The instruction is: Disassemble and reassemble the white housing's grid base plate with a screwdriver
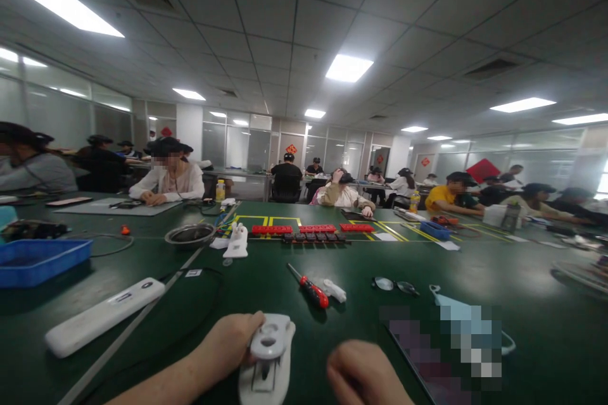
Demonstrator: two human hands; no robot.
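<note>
My left hand (237, 338) pinches the side of a white plastic part (270, 336) with round openings in its upper piece. The lower piece is a long white shell with a slot, at the bottom edge of the view. Apart from it, to the right, my right hand (363, 370) is curled closed above the table; whatever its fingers hold, if anything, is hidden. Beyond both hands lies a red and black screwdriver (311, 290), its shaft pointing away to the left. Beside its handle is a small crumpled white piece (335, 291).
Around lie a long white device (107, 316), a blue tray (45, 262), a metal bowl (189, 233), another white part (237, 242), red strips (317, 229), glasses (394, 285), a light blue mask (465, 313) and a dark, pixelated flat object (418, 354). Several people sit beyond.
</note>
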